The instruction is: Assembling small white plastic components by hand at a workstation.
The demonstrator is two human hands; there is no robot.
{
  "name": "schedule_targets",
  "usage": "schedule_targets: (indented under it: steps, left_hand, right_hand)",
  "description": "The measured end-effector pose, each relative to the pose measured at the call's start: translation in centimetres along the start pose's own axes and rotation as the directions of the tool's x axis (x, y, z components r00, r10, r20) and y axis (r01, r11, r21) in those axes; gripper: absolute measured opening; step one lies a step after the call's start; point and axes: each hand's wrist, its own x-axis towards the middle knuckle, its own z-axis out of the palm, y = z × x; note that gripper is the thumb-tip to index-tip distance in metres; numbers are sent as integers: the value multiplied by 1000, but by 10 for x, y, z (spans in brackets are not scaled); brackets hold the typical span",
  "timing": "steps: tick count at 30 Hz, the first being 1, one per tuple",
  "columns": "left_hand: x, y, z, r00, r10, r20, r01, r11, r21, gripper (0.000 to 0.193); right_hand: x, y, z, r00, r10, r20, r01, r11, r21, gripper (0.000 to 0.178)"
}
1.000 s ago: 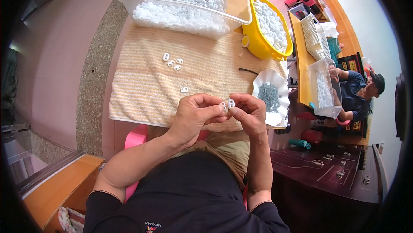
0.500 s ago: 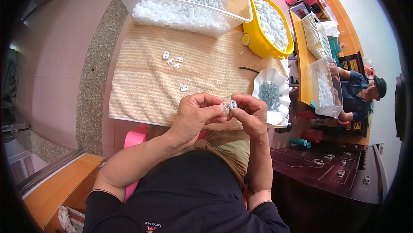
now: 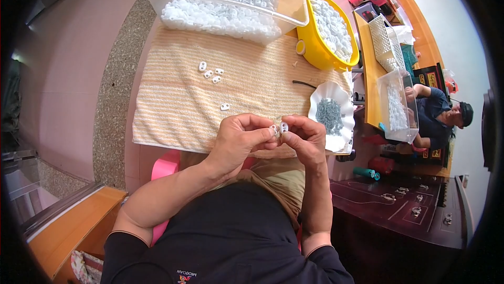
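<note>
My left hand (image 3: 239, 138) pinches a small white plastic piece (image 3: 274, 128) between thumb and fingertips, which cover most of it. Close beside it, my right hand (image 3: 307, 139) holds a white oval plastic piece with two holes (image 3: 284, 127), upright in a pinch. The two pieces are almost side by side over the towel's near edge; whether they touch I cannot tell. Several similar two-hole pieces lie on the towel, one of them a loose white piece (image 3: 225, 107) just beyond my left hand. Another white piece (image 3: 202, 66) belongs to a loose cluster farther off.
A striped towel (image 3: 173, 100) covers the table. At its far side stand a clear bin (image 3: 291, 13) and a yellow tub (image 3: 310, 48), both holding white pieces. A white fluted dish (image 3: 344, 108) of small dark parts sits right. Another person (image 3: 438, 113) works at a clear box.
Both my hands stay in nearly the same place, with the same pieces pinched. Across the room, the other person's head and hand have shifted slightly.
</note>
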Motion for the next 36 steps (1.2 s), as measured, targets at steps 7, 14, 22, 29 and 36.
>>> schedule_targets:
  steps: [7,14,22,29,36]
  left_hand:
    - [0,0,0,1000,-6,2,6,1000,13,11]
    - [1,-2,1,1000,-22,0,22,999,23,11]
    - [3,-5,-3,1000,-29,8,28,999,37,11]
    - [2,-3,-2,998,-56,-3,56,997,55,12]
    - [2,-4,-3,997,-71,-5,71,996,60,13]
  right_hand:
    - [-1,-4,6,999,27,-38,-28,999,-22,30]
    - [0,-3,8,999,20,-30,-21,998,-51,29]
    - [-2,-1,9,1000,13,-6,-13,1000,19,30]
    - [-5,6,6,998,64,-25,-62,995,83,30]
    - [-6,7,8,998,63,-19,-61,990,125,30]
